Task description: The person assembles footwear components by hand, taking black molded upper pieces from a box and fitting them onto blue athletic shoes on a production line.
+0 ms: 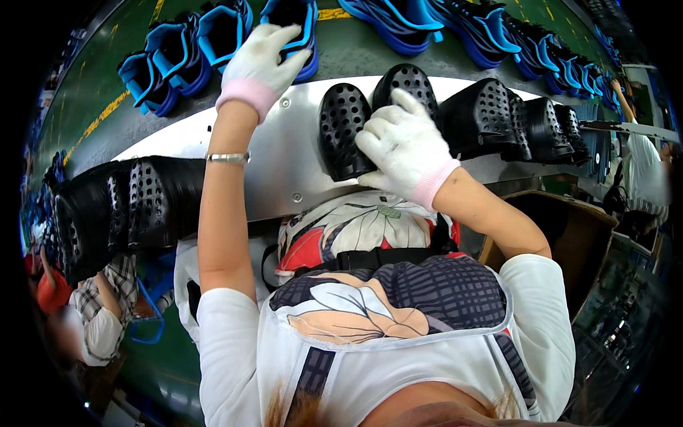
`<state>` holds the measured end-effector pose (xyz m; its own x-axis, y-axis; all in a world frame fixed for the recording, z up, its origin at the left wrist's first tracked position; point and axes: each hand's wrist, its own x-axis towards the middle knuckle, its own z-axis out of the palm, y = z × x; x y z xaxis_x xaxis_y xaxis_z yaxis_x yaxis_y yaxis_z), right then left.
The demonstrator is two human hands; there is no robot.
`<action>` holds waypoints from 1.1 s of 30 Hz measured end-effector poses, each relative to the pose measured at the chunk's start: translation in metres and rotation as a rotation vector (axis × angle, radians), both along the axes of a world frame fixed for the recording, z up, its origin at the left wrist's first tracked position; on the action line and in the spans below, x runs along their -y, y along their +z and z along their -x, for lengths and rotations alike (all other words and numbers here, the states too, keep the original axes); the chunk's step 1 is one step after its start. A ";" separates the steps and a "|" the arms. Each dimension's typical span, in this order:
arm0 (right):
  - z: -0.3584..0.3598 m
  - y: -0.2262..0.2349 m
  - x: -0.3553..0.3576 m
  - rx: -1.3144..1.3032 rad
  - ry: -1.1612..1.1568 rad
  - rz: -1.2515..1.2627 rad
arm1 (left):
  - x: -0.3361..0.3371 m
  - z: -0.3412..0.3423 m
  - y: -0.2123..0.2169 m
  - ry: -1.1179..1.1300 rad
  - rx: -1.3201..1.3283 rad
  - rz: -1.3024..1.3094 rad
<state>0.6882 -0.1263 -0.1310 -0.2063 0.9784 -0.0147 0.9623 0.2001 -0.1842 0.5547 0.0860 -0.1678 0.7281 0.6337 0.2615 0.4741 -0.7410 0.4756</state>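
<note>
My left hand (265, 65), in a white knit glove with a pink cuff, reaches out over the far row. Its fingers are apart, beside the opening of a blue-and-black shoe (310, 44); whether they touch it I cannot tell. My right hand (404, 142), gloved alike, is closed at the edge of a black perforated shoe form (343, 124) on the metal ledge (274, 174). One finger stretches onto a second black form (407, 82) just beyond; the hand partly hides both.
Several blue shoes (178, 57) stand on the green conveyor belt (92, 99), continuing at right (491, 35). More black forms line the ledge at right (491, 114) and left (153, 196). A cardboard box (580, 235) sits by my right elbow. Other people work at both sides.
</note>
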 end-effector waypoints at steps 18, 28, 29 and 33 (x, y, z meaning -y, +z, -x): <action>-0.039 0.066 0.012 -0.574 -0.380 -0.078 | 0.071 -0.045 0.031 -0.257 0.901 1.874; -0.075 0.054 -0.018 -0.526 -0.657 0.044 | 0.055 -0.115 0.024 -0.039 1.034 1.525; -0.085 0.056 -0.021 -0.427 -0.648 0.025 | 0.047 -0.122 0.016 -0.006 0.904 1.463; -0.139 0.045 -0.035 -0.137 -0.619 0.066 | 0.027 -0.141 -0.027 -0.185 0.420 1.162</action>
